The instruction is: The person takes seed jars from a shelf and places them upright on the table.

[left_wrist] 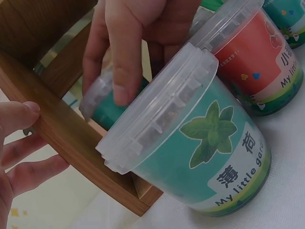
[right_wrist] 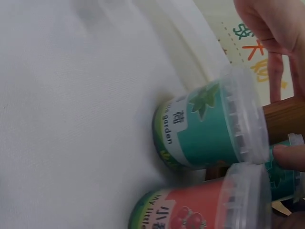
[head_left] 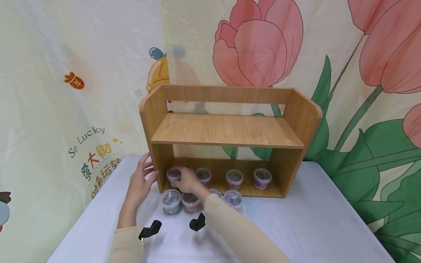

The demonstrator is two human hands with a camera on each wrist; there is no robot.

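In the head view my right hand (head_left: pixel 189 180) grips a small lidded plastic cup (head_left: pixel 173 174) at the left end of the wooden shelf's lower board. The left wrist view shows that cup as teal (left_wrist: pixel 106 109), with the thumb along its side. My left hand (head_left: pixel 139 186) rests against the shelf's left side panel (head_left: pixel 152 146), thumb near the front edge, fingers along the outer face. Just in front stand a teal cup (left_wrist: pixel 200 143) with a mint-leaf label and a red cup (left_wrist: pixel 257 57) with a cherry-tomato picture. The right forearm partly hides the row.
Three more lidded cups, a left one (head_left: pixel 203 176), a middle one (head_left: pixel 234 179) and a right one (head_left: pixel 262 178), stand on the lower board. Further cups (head_left: pixel 232 199) stand before the shelf on the white tablecloth (head_left: pixel 315 219). The upper board (head_left: pixel 227 129) is bare wood.
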